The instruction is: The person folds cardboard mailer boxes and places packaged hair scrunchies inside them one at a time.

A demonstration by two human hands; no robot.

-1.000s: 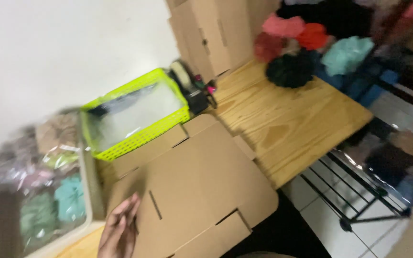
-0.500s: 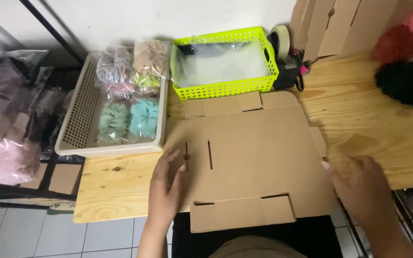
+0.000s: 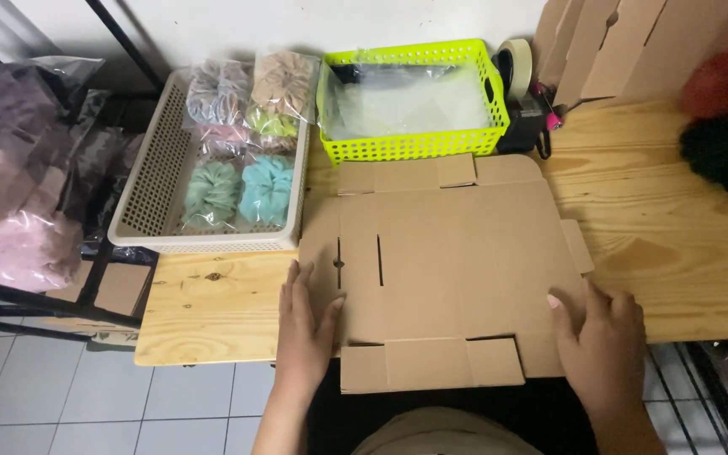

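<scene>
We log: beige basket point(image 3: 149, 181) left of flat cardboard sheet point(image 3: 448, 270), bagged scrunchies inside (count unclear) | one lime basket point(image 3: 410, 147) behind sheet, clear bags inside | sheet flat on wooden table point(image 3: 676, 253) | left hand point(image 3: 305, 329) open, palm on sheet's left edge | right hand point(image 3: 600, 341) open, fingers on its right corner.

Wooden table point(image 3: 684, 253) bears flat cardboard point(image 3: 448, 261), baskets point(image 3: 410, 147), perhaps tape.

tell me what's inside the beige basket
The beige basket holds bagged scrunchies in green, teal, pink, grey and tan. Anything beneath them is covered.
</scene>
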